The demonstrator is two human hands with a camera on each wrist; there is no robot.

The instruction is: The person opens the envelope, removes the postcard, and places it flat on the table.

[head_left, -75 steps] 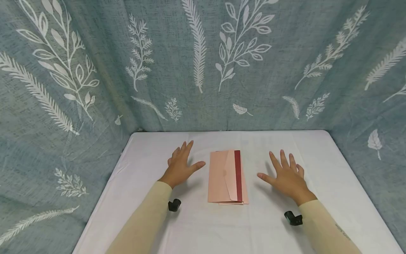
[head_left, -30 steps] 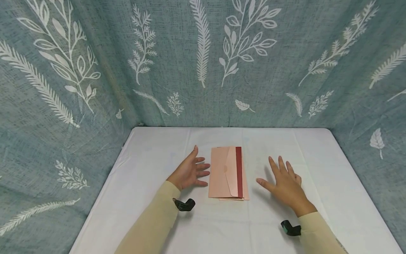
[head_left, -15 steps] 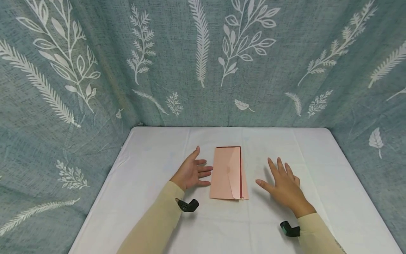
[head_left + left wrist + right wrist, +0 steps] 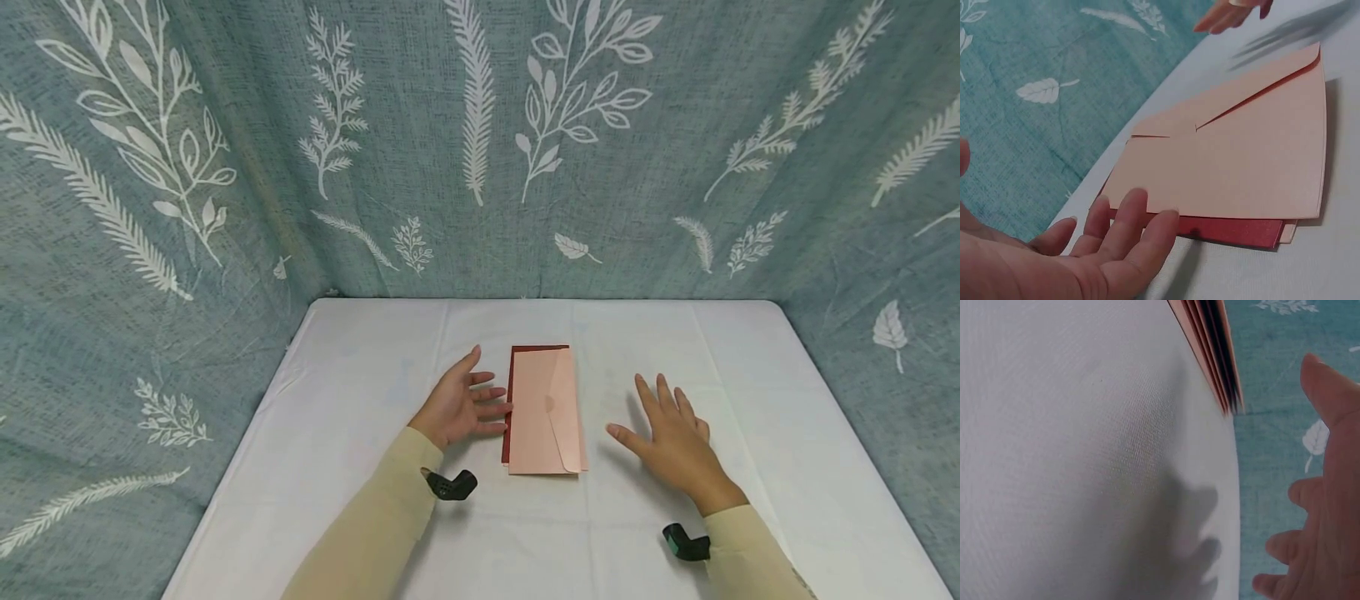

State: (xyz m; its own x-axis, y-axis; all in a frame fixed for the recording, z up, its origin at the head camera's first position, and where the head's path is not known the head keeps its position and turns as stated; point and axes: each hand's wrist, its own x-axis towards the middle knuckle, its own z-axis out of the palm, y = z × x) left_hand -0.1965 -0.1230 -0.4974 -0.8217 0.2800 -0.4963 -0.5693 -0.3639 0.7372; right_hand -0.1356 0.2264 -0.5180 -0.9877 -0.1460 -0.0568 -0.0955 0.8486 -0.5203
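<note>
A small stack of envelopes lies mid-table. On top is a pale pink envelope (image 4: 536, 408), its pointed flap facing up. A dark red envelope (image 4: 506, 450) peeks out along its left and far edges, and more pink shows underneath. My left hand (image 4: 459, 407) is at the stack's left side, palm turned inward and fingers extended. In the left wrist view those fingertips (image 4: 1159, 234) meet the near edge of the top pink envelope (image 4: 1229, 169), over the red one (image 4: 1235, 231). Right of the stack, my right hand (image 4: 670, 443) hovers palm down, fingers spread, holding nothing.
White cloth (image 4: 360, 358) covers the table, with its far edge against a blue-green leaf-print curtain (image 4: 420, 125). Black wrist devices (image 4: 453, 485) sit on both sleeves. The right wrist view shows the layered envelope edges (image 4: 1207, 353) end-on.
The left hand has turned palm inward and moved right. The top pink envelope has slid right, covering the red strip on the right and baring red on the left. The right hand has barely moved.
</note>
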